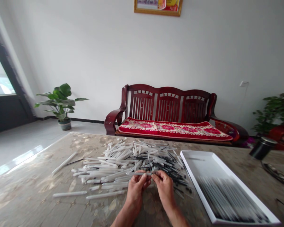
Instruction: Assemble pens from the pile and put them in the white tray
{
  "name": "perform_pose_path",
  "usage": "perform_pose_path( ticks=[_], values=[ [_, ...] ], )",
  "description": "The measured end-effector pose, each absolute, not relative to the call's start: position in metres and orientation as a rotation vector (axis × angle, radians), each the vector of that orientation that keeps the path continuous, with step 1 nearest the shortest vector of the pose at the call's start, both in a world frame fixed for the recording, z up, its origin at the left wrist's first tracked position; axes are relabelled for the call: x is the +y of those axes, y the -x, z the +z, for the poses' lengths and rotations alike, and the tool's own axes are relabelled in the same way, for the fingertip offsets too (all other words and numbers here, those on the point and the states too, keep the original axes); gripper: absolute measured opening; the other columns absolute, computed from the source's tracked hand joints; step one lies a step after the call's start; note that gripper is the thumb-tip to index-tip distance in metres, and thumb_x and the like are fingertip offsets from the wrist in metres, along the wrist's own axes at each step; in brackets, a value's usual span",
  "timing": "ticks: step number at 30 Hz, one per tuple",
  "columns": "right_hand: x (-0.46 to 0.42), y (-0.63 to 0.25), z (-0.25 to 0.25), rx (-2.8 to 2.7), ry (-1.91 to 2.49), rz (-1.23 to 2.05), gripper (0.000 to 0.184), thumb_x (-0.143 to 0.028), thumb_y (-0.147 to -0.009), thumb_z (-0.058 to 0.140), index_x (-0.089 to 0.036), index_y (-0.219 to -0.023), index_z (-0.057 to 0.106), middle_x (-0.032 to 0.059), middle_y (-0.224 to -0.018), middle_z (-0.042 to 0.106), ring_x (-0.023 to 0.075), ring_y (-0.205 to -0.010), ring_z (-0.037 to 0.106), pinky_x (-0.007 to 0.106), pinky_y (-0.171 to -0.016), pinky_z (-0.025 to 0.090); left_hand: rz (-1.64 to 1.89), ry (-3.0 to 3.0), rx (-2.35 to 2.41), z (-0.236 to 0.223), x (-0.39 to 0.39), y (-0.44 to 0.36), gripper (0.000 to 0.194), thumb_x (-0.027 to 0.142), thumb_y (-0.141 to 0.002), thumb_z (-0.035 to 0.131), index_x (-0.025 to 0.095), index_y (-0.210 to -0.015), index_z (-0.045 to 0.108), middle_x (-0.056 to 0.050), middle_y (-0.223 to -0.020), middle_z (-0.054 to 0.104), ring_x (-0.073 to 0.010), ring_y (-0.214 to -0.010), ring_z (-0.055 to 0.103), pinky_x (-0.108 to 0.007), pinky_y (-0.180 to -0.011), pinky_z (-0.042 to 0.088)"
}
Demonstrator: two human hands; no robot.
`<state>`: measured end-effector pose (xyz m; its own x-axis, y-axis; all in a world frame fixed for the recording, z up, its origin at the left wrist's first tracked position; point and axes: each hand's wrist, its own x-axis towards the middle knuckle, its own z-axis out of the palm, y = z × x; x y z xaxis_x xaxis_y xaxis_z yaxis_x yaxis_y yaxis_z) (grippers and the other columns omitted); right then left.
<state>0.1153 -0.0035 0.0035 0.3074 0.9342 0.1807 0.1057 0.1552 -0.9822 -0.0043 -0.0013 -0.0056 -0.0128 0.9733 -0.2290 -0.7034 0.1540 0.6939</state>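
Observation:
My left hand (136, 188) pinches a white pen barrel (134, 173) that lies sideways, just above the table. Facing it fingertip to fingertip, my right hand (164, 186) pinches a thin pen refill (151, 169) at the barrel's end. Both hands hover at the near edge of a large heap of white barrels (113, 162) and black-tipped refills (170, 164), several of each, spread across the marbled table (33, 189).
A shallow white tray (198, 164) holding several finished pens stands to the right. A black cup (262, 147) and a dark cable (274, 172) lie further right. Beyond the table are a red wooden bench (170, 110) and potted plants (61, 102).

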Motion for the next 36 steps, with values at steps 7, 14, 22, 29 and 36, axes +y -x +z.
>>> perform_pose_path(
  ticks=[7,14,22,29,36],
  values=[
    [-0.009,-0.114,0.010,-1.089,1.283,0.989,0.039,-0.057,-0.065,0.074,-0.018,-0.066,0.070,0.0018,-0.058,0.067,0.0149,-0.049,0.053,0.023,-0.043,0.038,1.485,-0.679,0.867,0.000,-0.005,0.007,0.040,0.038,-0.053,0.088,0.016,-0.077,0.064,-0.002,-0.062,0.068,-0.0150,-0.058,0.063,-0.019,-0.046,0.043],
    [-0.012,-0.115,0.009,-0.999,1.180,1.040,0.037,-0.054,-0.066,0.075,-0.018,-0.070,0.068,0.0007,-0.062,0.066,0.0138,-0.052,0.054,0.022,-0.047,0.041,1.416,-0.643,0.811,0.002,-0.007,0.005,0.040,0.037,-0.055,0.087,0.016,-0.080,0.064,-0.003,-0.073,0.072,-0.0172,-0.067,0.067,-0.024,-0.057,0.051],
    [-0.009,-0.118,0.004,-1.078,1.152,0.903,0.028,-0.044,-0.065,0.078,-0.020,-0.079,0.073,0.0052,-0.075,0.074,0.0220,-0.069,0.066,0.029,-0.065,0.053,1.371,-0.463,0.787,-0.002,-0.004,0.010,0.041,0.035,-0.053,0.090,0.017,-0.077,0.063,0.000,-0.067,0.070,-0.0139,-0.067,0.067,-0.023,-0.066,0.054],
    [-0.009,-0.124,-0.001,-1.102,1.221,0.949,0.038,-0.054,-0.071,0.072,-0.017,-0.081,0.071,0.0049,-0.069,0.070,0.0187,-0.059,0.061,0.024,-0.048,0.048,1.410,-0.433,0.792,-0.002,-0.002,0.009,0.042,0.028,-0.047,0.092,0.016,-0.075,0.064,-0.001,-0.074,0.072,-0.0150,-0.068,0.068,-0.025,-0.067,0.056],
    [-0.008,-0.124,-0.006,-1.230,1.228,0.799,0.024,-0.043,-0.078,0.065,-0.020,-0.079,0.071,0.0020,-0.065,0.068,0.0169,-0.057,0.061,0.023,-0.053,0.050,1.416,-0.442,0.777,0.001,-0.003,0.008,0.043,0.028,-0.046,0.093,0.015,-0.076,0.065,-0.001,-0.074,0.072,-0.0124,-0.065,0.067,-0.023,-0.065,0.056]
  ],
)
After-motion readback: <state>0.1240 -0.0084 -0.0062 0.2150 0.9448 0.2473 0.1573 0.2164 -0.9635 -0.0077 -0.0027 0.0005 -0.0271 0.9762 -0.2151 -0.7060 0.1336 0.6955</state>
